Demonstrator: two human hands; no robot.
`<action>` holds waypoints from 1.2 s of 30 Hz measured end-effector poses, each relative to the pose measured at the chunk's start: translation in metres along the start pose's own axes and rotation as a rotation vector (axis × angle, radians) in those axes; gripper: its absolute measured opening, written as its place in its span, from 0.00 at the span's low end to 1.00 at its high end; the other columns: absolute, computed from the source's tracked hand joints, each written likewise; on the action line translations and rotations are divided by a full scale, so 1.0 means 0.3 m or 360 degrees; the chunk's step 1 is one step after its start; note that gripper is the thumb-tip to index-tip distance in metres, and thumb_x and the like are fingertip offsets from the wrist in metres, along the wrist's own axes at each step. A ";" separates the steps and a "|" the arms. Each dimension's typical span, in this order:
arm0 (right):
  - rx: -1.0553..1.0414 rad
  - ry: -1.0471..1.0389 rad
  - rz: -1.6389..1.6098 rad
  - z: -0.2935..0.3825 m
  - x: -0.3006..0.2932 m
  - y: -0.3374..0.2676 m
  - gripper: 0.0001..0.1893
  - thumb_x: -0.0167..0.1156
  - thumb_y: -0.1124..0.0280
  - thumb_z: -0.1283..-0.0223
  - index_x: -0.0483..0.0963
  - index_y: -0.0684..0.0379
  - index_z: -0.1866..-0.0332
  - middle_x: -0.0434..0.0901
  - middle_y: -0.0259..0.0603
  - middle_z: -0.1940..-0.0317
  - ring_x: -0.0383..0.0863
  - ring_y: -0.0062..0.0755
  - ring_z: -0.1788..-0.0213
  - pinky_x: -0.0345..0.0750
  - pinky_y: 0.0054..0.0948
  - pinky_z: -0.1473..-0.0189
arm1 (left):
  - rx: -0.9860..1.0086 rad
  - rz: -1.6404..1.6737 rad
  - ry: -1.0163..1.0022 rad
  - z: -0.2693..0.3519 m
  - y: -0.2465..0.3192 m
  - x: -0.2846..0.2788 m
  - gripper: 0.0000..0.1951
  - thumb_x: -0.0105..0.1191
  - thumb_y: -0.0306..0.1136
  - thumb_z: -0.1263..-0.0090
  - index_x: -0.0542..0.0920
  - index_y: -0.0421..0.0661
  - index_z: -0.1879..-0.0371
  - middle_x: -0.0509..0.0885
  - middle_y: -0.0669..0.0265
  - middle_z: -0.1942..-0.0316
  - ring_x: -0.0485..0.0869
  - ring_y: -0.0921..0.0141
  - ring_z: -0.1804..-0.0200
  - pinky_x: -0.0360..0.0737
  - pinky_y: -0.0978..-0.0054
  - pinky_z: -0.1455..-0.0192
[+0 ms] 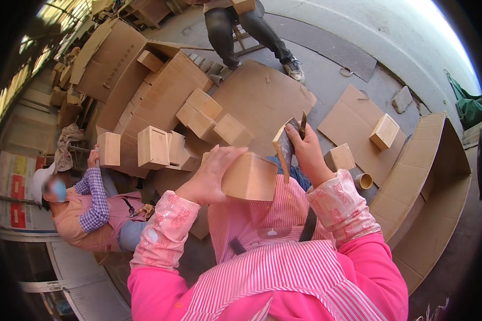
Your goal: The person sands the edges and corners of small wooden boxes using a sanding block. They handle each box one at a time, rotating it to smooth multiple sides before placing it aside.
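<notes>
My left hand (215, 174) grips a pale wooden box (251, 176) from its left side and top, in front of my striped apron. Just right of that box, my right hand (307, 148) holds a flat block with a dark face and a yellowish edge (284, 144), upright between thumb and fingers. A slim dark tool (303, 124), perhaps a knife, sticks up from the same hand. Whether the block touches the box I cannot tell. Beyond my hands, several wooden boxes (233, 130) stand close together by flattened cardboard.
A large open carton (409, 172) lies at right, near a small round tub (363, 181) and two wooden boxes (340, 157) (384, 131). A co-worker (92, 204) sits at left holding a box (109, 148). Another person's legs (249, 32) are ahead, beyond a cardboard sheet (261, 96).
</notes>
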State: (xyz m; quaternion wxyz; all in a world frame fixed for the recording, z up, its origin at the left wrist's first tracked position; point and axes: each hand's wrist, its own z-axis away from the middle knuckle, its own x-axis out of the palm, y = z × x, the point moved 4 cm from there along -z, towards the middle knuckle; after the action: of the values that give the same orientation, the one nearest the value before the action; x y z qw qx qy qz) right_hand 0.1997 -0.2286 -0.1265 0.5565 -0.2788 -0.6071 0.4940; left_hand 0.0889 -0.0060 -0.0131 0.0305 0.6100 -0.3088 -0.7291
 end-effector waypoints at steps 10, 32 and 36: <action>-0.0467 -0.0102 0.0414 0.170 0.231 -0.069 0.09 0.71 0.75 0.30 0.76 0.60 0.53 0.74 0.44 0.37 0.77 0.28 0.41 0.76 0.28 0.40 | 0.0058 -0.0004 0.0119 -0.007 0.006 -0.006 0.56 0.82 0.39 0.54 0.66 0.47 0.20 0.75 0.55 0.29 0.74 0.50 0.28 0.67 0.52 0.19; -0.0227 -0.0295 0.0553 0.265 0.203 -0.006 0.20 0.76 0.68 0.32 0.80 0.63 0.40 0.67 0.50 0.23 0.72 0.38 0.24 0.74 0.36 0.28 | 0.0008 -0.0098 0.0177 0.009 0.049 0.004 0.57 0.82 0.35 0.57 0.67 0.50 0.20 0.75 0.55 0.30 0.73 0.50 0.27 0.69 0.51 0.22; -0.0612 -0.0190 0.0713 0.162 0.198 -0.070 0.19 0.77 0.66 0.35 0.80 0.68 0.48 0.71 0.57 0.25 0.78 0.51 0.28 0.77 0.43 0.31 | -0.0028 -0.0078 0.0238 0.001 0.046 0.010 0.56 0.82 0.38 0.57 0.68 0.50 0.21 0.75 0.56 0.31 0.74 0.50 0.28 0.69 0.51 0.22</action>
State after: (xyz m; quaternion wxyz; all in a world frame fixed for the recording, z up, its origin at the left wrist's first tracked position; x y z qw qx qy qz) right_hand 0.1446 -0.1974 -0.0784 0.3339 -0.4765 -0.6446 0.4959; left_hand 0.0833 -0.0184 -0.0088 0.0410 0.6698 -0.2843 -0.6847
